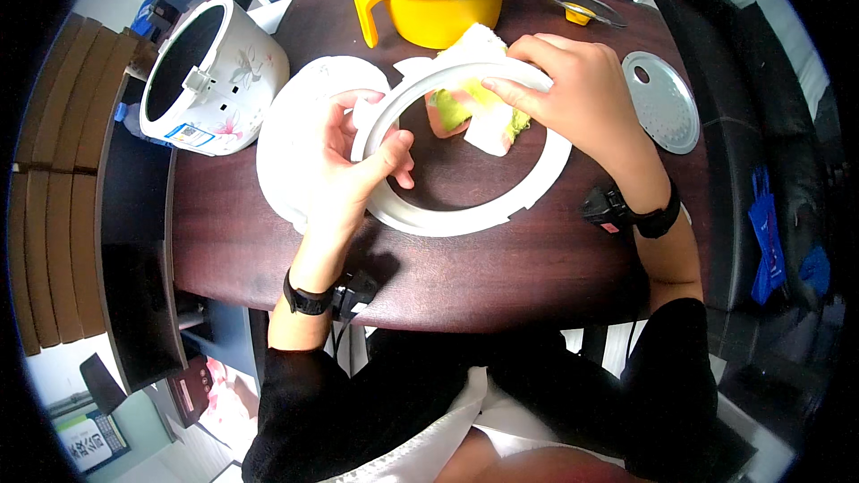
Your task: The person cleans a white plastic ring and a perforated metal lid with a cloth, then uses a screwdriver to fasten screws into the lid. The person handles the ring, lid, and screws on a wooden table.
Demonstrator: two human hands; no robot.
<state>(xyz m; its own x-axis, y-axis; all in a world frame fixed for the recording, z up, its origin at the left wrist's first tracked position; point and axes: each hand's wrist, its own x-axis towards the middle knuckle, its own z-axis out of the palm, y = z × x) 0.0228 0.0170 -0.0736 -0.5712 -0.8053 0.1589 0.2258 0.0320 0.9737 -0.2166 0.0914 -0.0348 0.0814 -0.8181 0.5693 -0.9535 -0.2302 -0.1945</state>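
Note:
A large white plastic ring [447, 221] is held tilted over the dark wooden table. My left hand [362, 148] grips its left side, thumb on the inner edge. At its upper right, my right hand [573, 85] pinches the rim between thumb and fingers. Through the ring, and beyond it, show cloths [488, 130] in white, yellow-green and pink; how they lie under the rim is partly hidden. Beside my left hand lies a round white lid-like part [300, 161], partly covered by that hand.
A white, flower-printed cooker body [237, 94] stands at the left edge. At the back are a yellow pot [434, 18] with a handle and a glass lid [595, 16] with a yellow knob. A perforated metal disc [667, 116] lies right. The table's front edge [447, 326] is near me.

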